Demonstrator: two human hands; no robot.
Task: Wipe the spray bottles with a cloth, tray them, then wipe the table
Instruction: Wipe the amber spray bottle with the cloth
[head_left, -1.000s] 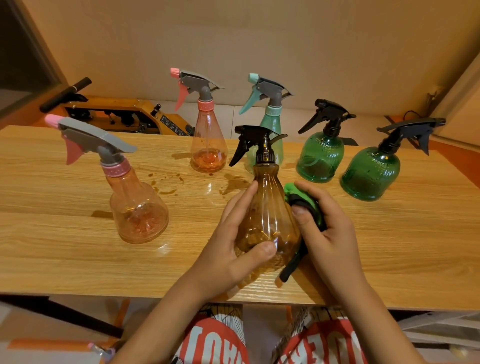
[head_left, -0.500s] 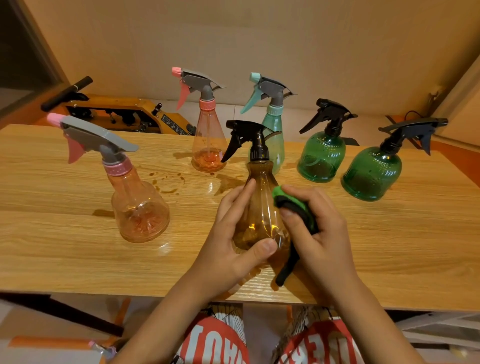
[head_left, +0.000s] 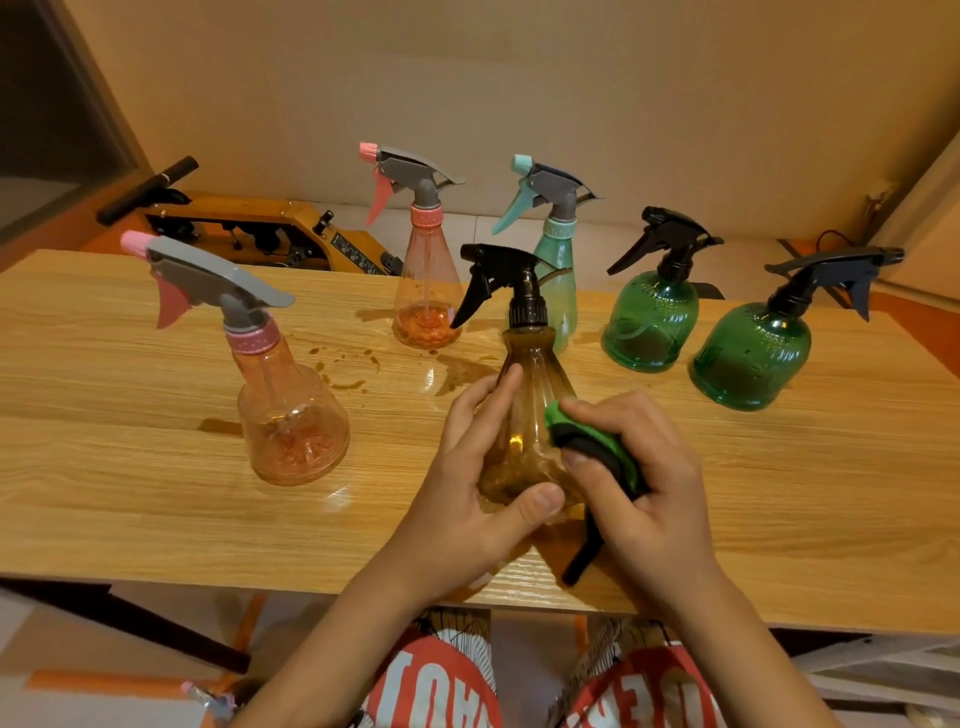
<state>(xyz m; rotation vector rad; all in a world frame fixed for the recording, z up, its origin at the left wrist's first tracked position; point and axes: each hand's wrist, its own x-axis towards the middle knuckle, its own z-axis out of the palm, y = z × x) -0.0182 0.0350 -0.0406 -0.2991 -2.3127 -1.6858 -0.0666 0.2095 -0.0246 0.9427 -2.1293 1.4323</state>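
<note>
My left hand (head_left: 467, 488) grips an amber spray bottle (head_left: 524, 395) with a black trigger head, upright near the table's front edge. My right hand (head_left: 644, 488) holds a folded green and black cloth (head_left: 592, 447) and presses it against the bottle's right side. Other bottles stand on the wooden table (head_left: 156, 509): a pink one (head_left: 285, 415) at the left, a pink one (head_left: 426, 291) at the back, a teal one (head_left: 558, 260) behind the amber bottle, and two green ones (head_left: 652, 322) (head_left: 753, 358) at the right.
Wet brown spills (head_left: 348, 369) lie on the table between the pink bottles. Behind the table's far edge sits an orange machine (head_left: 260, 234) with a black handle. No tray is in view. My lap shows below the front edge.
The cloth has slid left and down along the amber bottle's side. The bottle has turned slightly in my left hand, its trigger head shifting left.
</note>
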